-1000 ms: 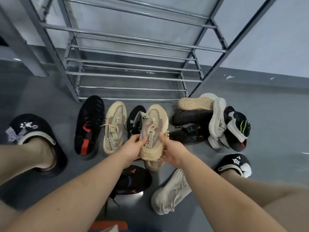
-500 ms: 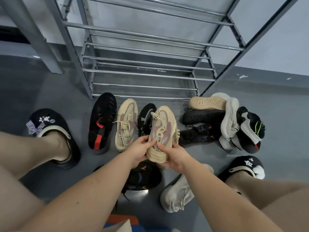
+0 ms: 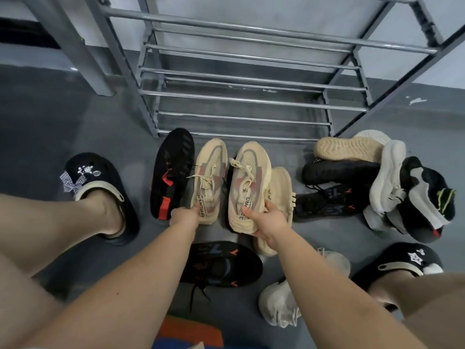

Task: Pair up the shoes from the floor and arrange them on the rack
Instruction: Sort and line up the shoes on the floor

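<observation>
**Two matching beige sneakers, one in each hand**

The left hand [image 3: 185, 215] curls round the heel of a beige sneaker [image 3: 210, 180] that lies on the grey floor [image 3: 63, 122], toe pointing at the rack [image 3: 239, 96], just beside a black shoe with orange marks [image 3: 172, 172]. The right hand [image 3: 268, 221] grips the heel of its twin [image 3: 247, 182], fingers wrapped under the sole and thumb on the side, holding it toe-forward next to the first. Another beige shoe [image 3: 280, 197] lies partly under it.

The metal rack stands against the wall at the far edge of the floor, its bars bare. To the right sits a heap of shoes [image 3: 392, 182], some sole-up. Nearer the person lie a black sneaker [image 3: 221, 263] and a pale knit one [image 3: 281, 306]. The person's feet wear black clogs, the left clog [image 3: 100, 187] and the right clog [image 3: 407, 258] set wide apart.
</observation>
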